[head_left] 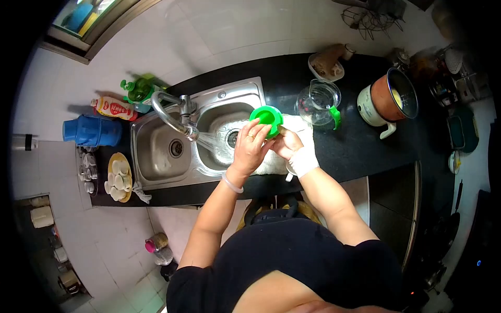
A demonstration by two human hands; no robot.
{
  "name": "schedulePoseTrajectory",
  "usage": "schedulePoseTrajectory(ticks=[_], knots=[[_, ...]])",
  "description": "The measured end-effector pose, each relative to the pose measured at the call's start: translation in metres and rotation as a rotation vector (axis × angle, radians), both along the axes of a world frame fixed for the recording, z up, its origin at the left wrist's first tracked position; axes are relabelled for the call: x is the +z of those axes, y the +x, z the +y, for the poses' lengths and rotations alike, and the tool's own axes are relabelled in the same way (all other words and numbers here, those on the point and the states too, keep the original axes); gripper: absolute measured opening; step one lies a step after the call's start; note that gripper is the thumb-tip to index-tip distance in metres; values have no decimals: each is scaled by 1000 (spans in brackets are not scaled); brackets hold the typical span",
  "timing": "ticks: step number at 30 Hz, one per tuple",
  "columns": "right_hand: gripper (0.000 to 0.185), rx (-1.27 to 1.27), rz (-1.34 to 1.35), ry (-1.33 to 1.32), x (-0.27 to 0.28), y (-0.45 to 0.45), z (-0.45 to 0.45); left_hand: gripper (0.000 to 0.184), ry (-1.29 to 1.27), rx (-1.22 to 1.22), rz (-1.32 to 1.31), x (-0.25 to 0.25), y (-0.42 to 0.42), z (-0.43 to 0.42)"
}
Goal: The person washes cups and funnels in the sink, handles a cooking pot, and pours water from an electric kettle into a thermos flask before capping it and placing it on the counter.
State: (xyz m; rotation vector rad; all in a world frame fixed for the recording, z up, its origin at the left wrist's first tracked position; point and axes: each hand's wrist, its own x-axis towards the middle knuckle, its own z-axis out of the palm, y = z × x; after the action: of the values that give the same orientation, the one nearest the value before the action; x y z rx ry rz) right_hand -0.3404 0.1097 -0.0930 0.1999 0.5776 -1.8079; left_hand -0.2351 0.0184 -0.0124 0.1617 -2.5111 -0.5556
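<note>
You grip one green lid [265,113] with your left hand [251,146] and right hand [288,144] by the right-hand of two steel basins [222,112], one faucet [186,107] running, two far-left bottles [116,108] bearing labels too small to read.

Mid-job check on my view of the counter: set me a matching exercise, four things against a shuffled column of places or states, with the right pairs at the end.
Things
1. round green piece
2. faucet
3. glass pitcher
4. blue container

Places or states
A. left of the sink
B. held between the left hand and right hand
C. right of the sink, with a green handle
D. running, water falling from it

Right pairs: 1-B, 2-D, 3-C, 4-A
</note>
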Motion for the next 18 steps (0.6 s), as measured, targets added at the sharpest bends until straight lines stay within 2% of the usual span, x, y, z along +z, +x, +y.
schedulePoseTrajectory(ticks=[5,11,15,18], knots=[[25,21,1,-6,7,-3,8,35,1,9,18,-5,-6,-4],[24,42,95,-70,8,-15,13,38,98,-25,56,5,-15,-3],[23,48,103,-32,16,-18,16,44,202,44,62,6,-21,0],[23,35,103,-37,13,-21,17,45,168,23,56,6,-23,1]])
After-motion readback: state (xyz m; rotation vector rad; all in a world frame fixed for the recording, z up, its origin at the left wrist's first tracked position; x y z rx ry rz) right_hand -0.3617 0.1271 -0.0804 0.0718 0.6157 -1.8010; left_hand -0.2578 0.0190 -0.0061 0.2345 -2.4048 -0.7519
